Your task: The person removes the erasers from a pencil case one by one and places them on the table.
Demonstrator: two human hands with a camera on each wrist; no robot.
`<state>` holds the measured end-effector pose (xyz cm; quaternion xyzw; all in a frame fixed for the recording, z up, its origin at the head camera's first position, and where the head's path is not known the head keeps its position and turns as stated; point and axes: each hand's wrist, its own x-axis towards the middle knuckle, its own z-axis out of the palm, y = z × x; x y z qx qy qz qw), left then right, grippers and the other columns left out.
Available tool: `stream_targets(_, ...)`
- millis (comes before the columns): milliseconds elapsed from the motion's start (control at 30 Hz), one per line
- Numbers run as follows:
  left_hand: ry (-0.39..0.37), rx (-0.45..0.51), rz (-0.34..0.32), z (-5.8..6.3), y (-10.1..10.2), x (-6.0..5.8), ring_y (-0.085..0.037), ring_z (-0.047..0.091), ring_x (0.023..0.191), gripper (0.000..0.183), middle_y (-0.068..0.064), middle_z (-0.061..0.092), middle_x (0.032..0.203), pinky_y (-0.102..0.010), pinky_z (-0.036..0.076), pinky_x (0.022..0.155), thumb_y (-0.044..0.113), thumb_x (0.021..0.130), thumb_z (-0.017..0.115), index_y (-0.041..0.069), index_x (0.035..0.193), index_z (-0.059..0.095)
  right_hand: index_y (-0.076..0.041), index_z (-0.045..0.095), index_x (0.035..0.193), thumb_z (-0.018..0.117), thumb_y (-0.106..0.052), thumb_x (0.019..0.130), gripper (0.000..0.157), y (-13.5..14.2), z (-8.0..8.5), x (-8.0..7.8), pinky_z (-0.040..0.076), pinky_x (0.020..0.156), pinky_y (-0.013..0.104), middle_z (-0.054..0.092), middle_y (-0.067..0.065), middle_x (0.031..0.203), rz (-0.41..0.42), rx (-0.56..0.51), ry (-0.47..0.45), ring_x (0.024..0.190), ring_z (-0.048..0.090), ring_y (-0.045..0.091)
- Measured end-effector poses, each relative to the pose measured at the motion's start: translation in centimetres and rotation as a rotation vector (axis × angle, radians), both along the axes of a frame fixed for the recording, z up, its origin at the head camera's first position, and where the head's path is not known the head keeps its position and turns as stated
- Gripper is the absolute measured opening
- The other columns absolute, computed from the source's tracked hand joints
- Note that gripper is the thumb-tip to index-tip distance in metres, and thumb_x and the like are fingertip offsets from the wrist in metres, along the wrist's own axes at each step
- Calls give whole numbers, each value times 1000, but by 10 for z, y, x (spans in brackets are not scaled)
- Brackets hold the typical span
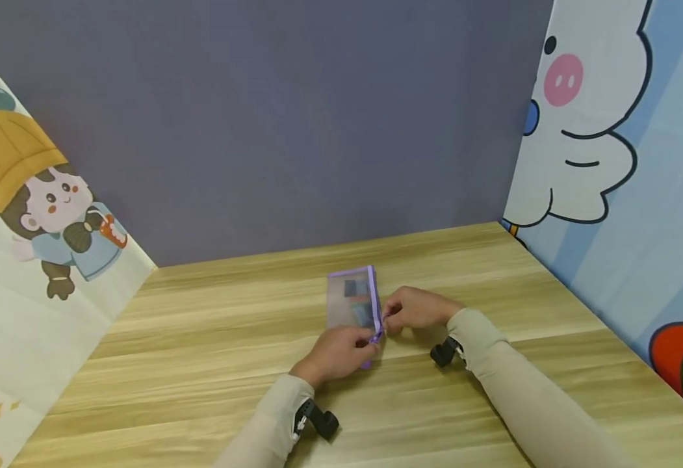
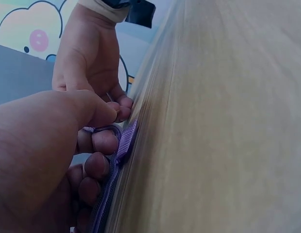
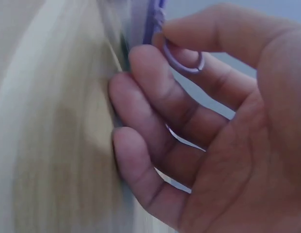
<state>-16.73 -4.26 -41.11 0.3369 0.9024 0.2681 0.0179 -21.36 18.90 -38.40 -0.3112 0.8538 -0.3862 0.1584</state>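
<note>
A translucent zip pouch (image 1: 341, 305) with purple edging lies on the table, and dark and coloured flat items (image 1: 355, 288) show through it. Its zipper (image 1: 373, 296) runs along the right side. At the pouch's lower right corner, my left hand (image 1: 341, 351) pinches the zipper end. The left wrist view shows a purple ribbon tab (image 2: 127, 141) beside those fingers. Just to the right, my right hand (image 1: 417, 309) pinches the zipper pull between thumb and index finger. A purple ring (image 3: 183, 68) on the pull hangs by that thumb in the right wrist view; its other fingers are loosely bent.
The wood-grain table (image 1: 212, 338) meets a grey panel (image 1: 271, 130) at the back. Cartoon-printed sheets stand at the left (image 1: 25, 312) and right (image 1: 669, 227). Black wrist devices (image 1: 322, 421) are strapped over both light sleeves.
</note>
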Motion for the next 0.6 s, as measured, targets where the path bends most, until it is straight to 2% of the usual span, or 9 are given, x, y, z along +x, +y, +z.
stream_targets(133,17,-2,-6,1,1,-1,-5,52,63,26,16,54,65,-24,41,56,31,96,59,26,70,55,-13,75,87,65,-7,84,12,1,3,-3,45,65,29,68,-3,81,16,2,-9,69,53,11)
stream_targets(400,45,-15,-30,3,1,-5,-5,50,62,29,15,52,63,-23,40,56,30,96,58,25,68,50,-15,76,89,66,-12,89,11,5,0,-5,47,67,28,70,-2,84,15,-15,47,72,56,11)
stream_targets(600,25,-8,-41,3,0,-2,-4,51,62,29,16,53,63,-22,40,55,28,96,59,25,68,51,-15,76,90,67,-11,89,11,4,-5,-3,48,69,28,70,-3,85,7,-39,42,74,57,13)
